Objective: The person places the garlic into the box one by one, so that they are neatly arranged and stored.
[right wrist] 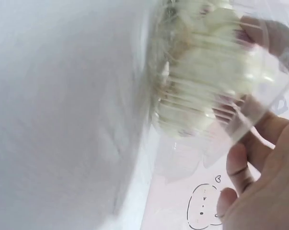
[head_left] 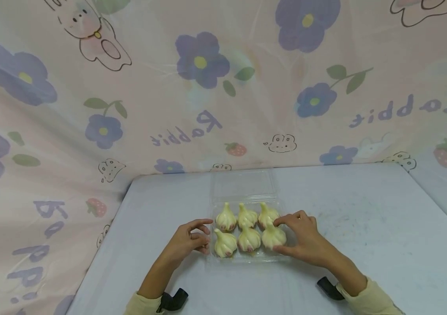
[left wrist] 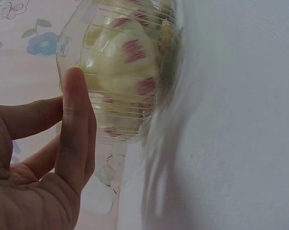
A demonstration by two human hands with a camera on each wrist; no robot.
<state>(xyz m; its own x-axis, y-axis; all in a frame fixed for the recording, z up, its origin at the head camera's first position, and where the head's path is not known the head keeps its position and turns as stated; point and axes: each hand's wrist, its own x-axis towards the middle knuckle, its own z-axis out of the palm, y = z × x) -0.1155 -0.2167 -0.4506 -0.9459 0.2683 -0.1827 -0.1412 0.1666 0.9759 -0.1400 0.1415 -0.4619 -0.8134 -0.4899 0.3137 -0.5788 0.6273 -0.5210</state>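
A clear plastic clamshell box (head_left: 243, 259) holds garlic bulbs in two rows of three, pale with purplish streaks near the base. My right hand (head_left: 306, 239) reaches in from the right; its thumb and index finger pinch the front right garlic bulb (head_left: 273, 237). In the right wrist view those fingers show partly through the blurred clear wall, around a garlic bulb (right wrist: 206, 72). At the box's left side is my left hand (head_left: 187, 242), its extended fingertips touching the plastic wall in the left wrist view, beside a garlic bulb (left wrist: 122, 60). It holds no bulb.
The box's lid (head_left: 244, 186) lies folded back toward the rear. Everything rests on a white-covered table (head_left: 365, 227), with a printed curtain (head_left: 247, 109) behind and at the left. A black wrist mount (head_left: 174, 300) shows at the left cuff, another (head_left: 330, 288) at the right.
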